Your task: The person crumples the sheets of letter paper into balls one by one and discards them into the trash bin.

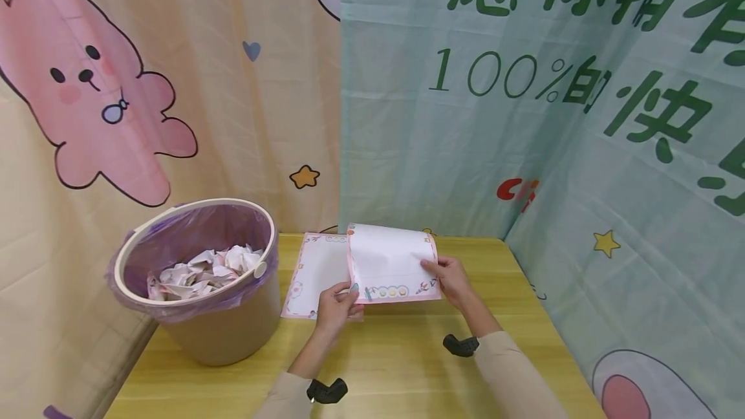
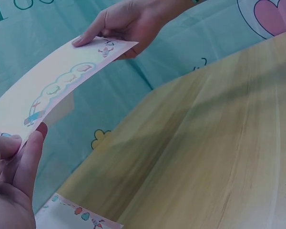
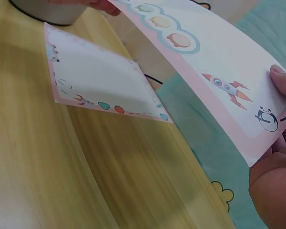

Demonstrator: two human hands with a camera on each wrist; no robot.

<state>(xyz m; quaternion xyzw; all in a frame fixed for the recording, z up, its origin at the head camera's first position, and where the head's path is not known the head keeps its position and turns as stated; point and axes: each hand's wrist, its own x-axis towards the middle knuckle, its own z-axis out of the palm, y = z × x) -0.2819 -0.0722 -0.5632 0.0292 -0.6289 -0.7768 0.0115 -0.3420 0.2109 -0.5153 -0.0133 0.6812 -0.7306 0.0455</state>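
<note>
Both hands hold a sheet of paper [image 1: 392, 260] with a pink border and cartoon drawings, raised over the table. The left hand [image 1: 337, 308] pinches its lower left corner between thumb and fingers. At the right edge the right hand [image 1: 453, 280] grips it, thumb on top and fingers beneath. In the right wrist view the sheet bows, and a rocket drawing shows near the right thumb [image 3: 282, 81]. A second sheet of bordered paper [image 1: 314, 277] lies on the table at the left, partly hidden behind the held one.
Left on the wooden table [image 1: 401, 367] stands a beige bin [image 1: 227, 335] with a purple liner [image 1: 200, 222], holding crumpled paper [image 1: 206, 270]. Printed curtains [image 1: 419, 147] hang behind and to the right. Each wrist wears a black device [image 1: 327, 391].
</note>
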